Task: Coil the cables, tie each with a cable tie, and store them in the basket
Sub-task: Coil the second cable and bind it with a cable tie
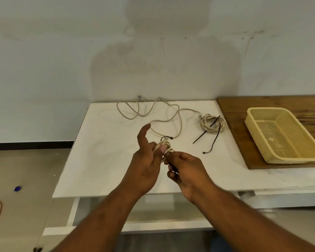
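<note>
Head view: nearest the camera, the right hand point(184, 171) has its fingers curled in a pinch on the dark tail of a black cable tie point(171, 137). The tie's loop and head sit over the top of a small beige cable coil point(169, 149). The left hand point(145, 160) grasps that coil, its thumb pressed across the strands and its index finger sticking up free. The coil is held just above the white table point(98, 160), slightly beyond and to the left of the right hand's pinch. The tail runs from the coil back toward the person, so I judge tightening means pulling along that line with the right hand while the left braces the coil.

Beyond the hands, loose beige cable point(179, 120) snakes from the coil toward the table's far edge. To the right lies a second coil point(212, 124) with spare black ties point(205, 130) across and beside it. Farther right, well apart from both hands, the yellow basket point(296, 159) sits on a wooden board point(231, 113), nearer the right hand.
</note>
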